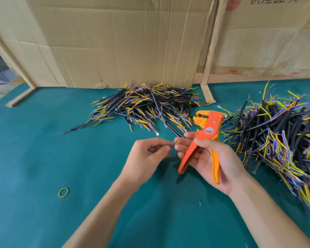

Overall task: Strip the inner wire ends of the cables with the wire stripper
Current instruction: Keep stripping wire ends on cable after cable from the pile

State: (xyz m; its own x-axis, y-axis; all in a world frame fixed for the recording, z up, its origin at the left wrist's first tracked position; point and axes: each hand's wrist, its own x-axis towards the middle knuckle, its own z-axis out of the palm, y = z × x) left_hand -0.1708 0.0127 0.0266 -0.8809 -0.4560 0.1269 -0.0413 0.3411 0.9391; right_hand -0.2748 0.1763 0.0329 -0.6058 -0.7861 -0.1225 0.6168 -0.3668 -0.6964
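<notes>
My right hand holds an orange wire stripper by its handles, jaws pointing up and away, handles spread apart. My left hand pinches the coloured inner wires of a cable between thumb and forefinger, close to my right fingertips. The cable's black sheath is mostly hidden behind my right hand. A heap of black cables with yellow, blue and purple wire ends lies at the back centre. A second, larger heap lies at the right.
A teal cloth covers the table. A yellow-green rubber band lies at the front left. A small blue insulation scrap rests near my right forearm. Cardboard sheets and wooden battens wall off the back.
</notes>
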